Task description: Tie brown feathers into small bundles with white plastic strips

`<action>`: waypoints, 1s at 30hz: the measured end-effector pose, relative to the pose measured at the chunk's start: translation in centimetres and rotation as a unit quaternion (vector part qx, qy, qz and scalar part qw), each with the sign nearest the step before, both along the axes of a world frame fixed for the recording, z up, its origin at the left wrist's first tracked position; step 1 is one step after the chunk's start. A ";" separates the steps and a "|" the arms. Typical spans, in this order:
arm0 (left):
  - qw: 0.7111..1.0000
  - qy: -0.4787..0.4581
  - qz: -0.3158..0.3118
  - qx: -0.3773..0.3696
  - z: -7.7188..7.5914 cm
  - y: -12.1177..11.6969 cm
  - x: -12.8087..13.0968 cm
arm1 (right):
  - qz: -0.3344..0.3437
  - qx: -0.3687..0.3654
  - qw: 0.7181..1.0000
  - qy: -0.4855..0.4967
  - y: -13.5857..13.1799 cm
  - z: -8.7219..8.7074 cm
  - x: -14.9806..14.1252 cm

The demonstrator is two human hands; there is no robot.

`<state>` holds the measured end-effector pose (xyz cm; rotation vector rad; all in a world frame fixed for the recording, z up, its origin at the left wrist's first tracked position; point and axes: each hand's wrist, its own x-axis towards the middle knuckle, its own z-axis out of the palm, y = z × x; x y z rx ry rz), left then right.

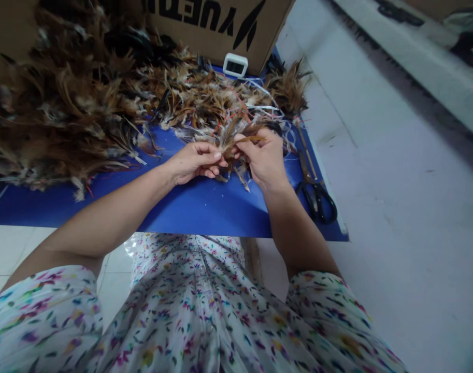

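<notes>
My left hand [195, 162] and my right hand [262, 158] meet over the blue table [197, 207]. Both pinch a small bundle of brown feathers [232, 140] between them. The left fingers curl round the quill ends from the left. The right thumb and forefinger press a single feather against the bundle's top. A large heap of brown and black feathers [73, 103] spreads over the table's left and far side, mixed with white and red string [255, 106].
Black-handled scissors [317, 194] lie on the table's right edge. A small white digital timer [235, 65] stands at the back against a cardboard box [220, 23]. White floor [395, 181] lies to the right. My flower-patterned dress fills the foreground.
</notes>
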<state>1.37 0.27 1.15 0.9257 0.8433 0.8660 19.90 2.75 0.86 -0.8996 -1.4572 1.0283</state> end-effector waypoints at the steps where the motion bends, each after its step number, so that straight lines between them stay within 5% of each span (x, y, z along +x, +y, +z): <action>1: 1.000 0.000 -0.002 0.001 0.0 0.0 0.0 | 0.000 -0.001 1.000 0.003 0.0 0.0 -0.1; 30: 0.998 -0.017 -0.007 0.052 -0.2 0.1 -0.2 | 0.008 -0.095 0.994 0.053 -1.0 1.3 -0.7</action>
